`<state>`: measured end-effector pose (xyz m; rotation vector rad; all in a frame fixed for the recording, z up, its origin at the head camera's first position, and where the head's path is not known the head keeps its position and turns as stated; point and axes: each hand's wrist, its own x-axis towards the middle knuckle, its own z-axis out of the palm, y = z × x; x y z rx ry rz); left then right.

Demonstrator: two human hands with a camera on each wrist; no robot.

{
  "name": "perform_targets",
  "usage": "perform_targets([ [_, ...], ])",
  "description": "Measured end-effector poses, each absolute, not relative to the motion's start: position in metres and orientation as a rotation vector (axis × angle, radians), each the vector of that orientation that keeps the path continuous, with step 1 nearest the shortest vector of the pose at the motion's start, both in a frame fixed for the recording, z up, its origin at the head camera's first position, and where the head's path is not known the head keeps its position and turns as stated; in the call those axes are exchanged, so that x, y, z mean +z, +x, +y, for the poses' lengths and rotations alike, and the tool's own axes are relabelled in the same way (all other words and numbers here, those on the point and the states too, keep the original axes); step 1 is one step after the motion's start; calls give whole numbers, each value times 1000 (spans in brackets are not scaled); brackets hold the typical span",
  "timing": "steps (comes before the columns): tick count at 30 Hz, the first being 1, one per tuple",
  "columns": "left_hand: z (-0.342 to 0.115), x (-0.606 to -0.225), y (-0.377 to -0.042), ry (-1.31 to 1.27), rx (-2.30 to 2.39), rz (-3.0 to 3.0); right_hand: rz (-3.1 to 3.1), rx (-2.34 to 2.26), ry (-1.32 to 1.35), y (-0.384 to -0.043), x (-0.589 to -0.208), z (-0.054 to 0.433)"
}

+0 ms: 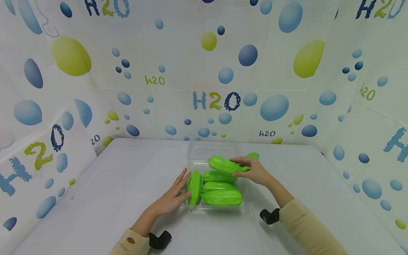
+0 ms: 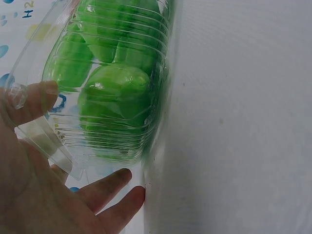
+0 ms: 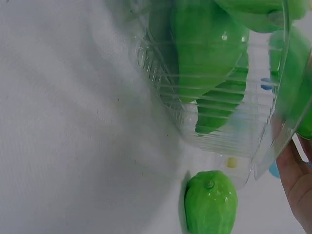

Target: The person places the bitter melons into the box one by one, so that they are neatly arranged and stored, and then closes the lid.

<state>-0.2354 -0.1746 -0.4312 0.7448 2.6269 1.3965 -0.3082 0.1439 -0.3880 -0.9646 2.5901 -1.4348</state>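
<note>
A clear plastic clamshell container (image 1: 220,208) holds several glossy green papaya-like fruits (image 1: 222,197); one stands lengthwise along its left side, others lie crosswise. My right hand (image 1: 254,171) grips another papaya-like fruit (image 1: 224,165) by its narrow end, above the back right of the container. My left hand (image 1: 173,195) rests against the left side of the container with fingers extended. In the left wrist view, the thumb (image 2: 41,100) touches the rim, and two fingers stretch below the ribbed wall. The right wrist view only partly shows my right hand (image 3: 296,183).
The container's clear lid (image 1: 211,153) lies folded back behind it. One more green fruit (image 1: 253,155) lies on the white table (image 1: 143,159) beyond my right hand. Black wrist-worn devices (image 1: 160,240) show at both sleeves. A patterned sheet (image 1: 178,53) encloses the back and sides.
</note>
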Motion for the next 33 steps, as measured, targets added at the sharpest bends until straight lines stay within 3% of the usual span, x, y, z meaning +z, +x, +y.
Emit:
perform_targets([
  [33, -175, -432, -236, 726, 1417, 2608, 2511, -1392, -1016, -301, -396, 114],
])
